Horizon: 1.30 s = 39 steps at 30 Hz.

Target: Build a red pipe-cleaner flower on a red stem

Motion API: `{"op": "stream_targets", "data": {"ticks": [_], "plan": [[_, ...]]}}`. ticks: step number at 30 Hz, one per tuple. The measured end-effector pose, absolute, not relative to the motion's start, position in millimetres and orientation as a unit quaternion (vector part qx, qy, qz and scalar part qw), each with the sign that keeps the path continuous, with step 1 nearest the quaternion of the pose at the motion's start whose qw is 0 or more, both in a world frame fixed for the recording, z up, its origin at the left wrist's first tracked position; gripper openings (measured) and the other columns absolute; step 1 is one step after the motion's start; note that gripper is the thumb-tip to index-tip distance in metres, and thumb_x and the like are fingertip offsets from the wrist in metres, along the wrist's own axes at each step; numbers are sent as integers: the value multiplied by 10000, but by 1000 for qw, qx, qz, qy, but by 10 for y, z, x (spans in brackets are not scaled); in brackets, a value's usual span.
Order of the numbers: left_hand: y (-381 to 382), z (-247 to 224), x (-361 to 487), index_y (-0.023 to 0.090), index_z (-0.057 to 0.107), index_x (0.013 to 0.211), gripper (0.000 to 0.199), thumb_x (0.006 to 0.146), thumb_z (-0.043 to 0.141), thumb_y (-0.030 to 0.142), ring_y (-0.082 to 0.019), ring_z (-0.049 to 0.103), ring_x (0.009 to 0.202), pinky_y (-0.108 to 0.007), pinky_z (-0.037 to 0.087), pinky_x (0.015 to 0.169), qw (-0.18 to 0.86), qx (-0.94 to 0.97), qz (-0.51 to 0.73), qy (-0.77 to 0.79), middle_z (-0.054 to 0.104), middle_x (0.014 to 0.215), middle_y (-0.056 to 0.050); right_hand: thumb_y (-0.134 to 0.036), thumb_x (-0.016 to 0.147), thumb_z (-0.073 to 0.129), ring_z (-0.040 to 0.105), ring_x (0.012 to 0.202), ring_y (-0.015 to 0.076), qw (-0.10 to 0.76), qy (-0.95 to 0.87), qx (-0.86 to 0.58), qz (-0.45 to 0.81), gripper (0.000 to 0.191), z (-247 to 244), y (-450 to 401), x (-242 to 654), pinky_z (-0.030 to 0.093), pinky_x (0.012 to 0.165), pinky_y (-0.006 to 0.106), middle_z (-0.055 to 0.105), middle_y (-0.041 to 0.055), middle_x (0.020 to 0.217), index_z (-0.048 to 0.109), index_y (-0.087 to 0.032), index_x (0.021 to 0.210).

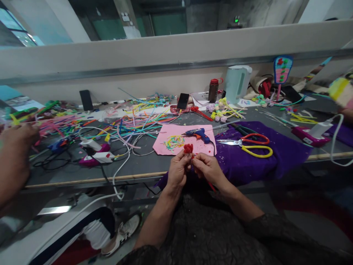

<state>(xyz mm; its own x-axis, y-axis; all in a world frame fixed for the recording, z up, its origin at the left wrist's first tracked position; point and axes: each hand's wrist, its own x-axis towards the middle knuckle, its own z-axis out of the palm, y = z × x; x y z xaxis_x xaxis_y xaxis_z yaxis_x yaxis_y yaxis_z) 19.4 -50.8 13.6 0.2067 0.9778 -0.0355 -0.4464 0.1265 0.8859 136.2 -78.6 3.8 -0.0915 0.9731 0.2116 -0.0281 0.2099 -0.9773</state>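
A small red fuzzy flower is held up at the table's front edge between my two hands. My left hand pinches it just below its head. The fingers of my right hand are closed on its red stem, whose lower end shows beneath the hand. Just beyond the hands, a pink sheet carries short yellow and green pieces and a blue glue gun. Scissors with red and yellow handles rest on a purple cloth at the right.
Coloured pipe cleaners spread over the left of the table. Power strips with white cables lie there. Another person's hand is at far left. A bottle, a kettle and a phone stand or lie behind.
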Motion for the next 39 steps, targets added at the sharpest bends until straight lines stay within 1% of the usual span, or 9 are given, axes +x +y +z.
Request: {"op": "stream_targets", "data": {"ticks": [5,8,12,18,21,26,30,32,39], "plan": [[-520,128,204,123,637,727,253,605,731,324,-26,386,389,-158,265,375,673,392,532,332,512,513,43,-385,829,498,452,386,56,532,-583,-424,445,262,57,-801,1380,342,375,170,529,-40,538,539,-172,682],[-547,136,205,121,654,802,310,603,734,345,-35,416,399,-158,273,385,679,399,520,331,521,509,38,-397,822,504,448,367,56,549,-547,-399,490,263,86,-793,1406,332,358,173,536,-42,539,527,-175,682],[-573,175,207,138,658,904,404,559,760,322,-34,425,407,-158,261,386,692,399,494,345,588,586,12,-408,803,525,428,336,49,558,-478,-355,578,252,125,-764,1455,302,339,164,520,-55,495,545,-171,719],[-555,201,216,134,655,838,314,607,726,335,-23,388,382,-161,207,358,680,401,499,356,566,577,22,-421,767,555,401,285,41,549,-425,-331,639,278,135,-730,1520,261,294,155,522,-52,443,571,-147,724],[-538,179,211,137,627,756,259,638,701,355,-23,375,380,-160,211,359,676,412,499,353,548,561,30,-413,767,556,405,280,41,543,-410,-329,655,275,137,-736,1537,268,287,153,524,-51,440,579,-146,710],[-522,168,167,128,584,662,278,702,633,398,-26,375,397,-161,234,365,657,433,519,333,543,595,16,-391,785,543,410,284,40,543,-414,-318,658,254,103,-745,1534,263,289,150,527,-54,444,577,-149,715],[-529,175,154,136,609,734,213,663,689,320,-20,377,395,-147,228,369,666,428,504,347,546,578,26,-384,788,540,415,291,38,535,-429,-329,649,249,55,-742,1511,276,299,150,538,-52,459,579,-148,719],[-533,174,161,142,619,790,226,649,705,297,-18,382,392,-143,225,370,678,421,489,353,556,575,27,-385,789,539,416,294,39,534,-434,-332,645,247,45,-743,1504,279,302,151,538,-53,459,578,-150,724],[-518,175,180,129,640,804,274,658,690,355,-20,389,394,-144,217,361,709,409,474,324,544,557,28,-391,788,549,421,297,38,527,-441,-330,647,257,75,-756,1509,282,299,145,540,-47,462,571,-144,717]]}}
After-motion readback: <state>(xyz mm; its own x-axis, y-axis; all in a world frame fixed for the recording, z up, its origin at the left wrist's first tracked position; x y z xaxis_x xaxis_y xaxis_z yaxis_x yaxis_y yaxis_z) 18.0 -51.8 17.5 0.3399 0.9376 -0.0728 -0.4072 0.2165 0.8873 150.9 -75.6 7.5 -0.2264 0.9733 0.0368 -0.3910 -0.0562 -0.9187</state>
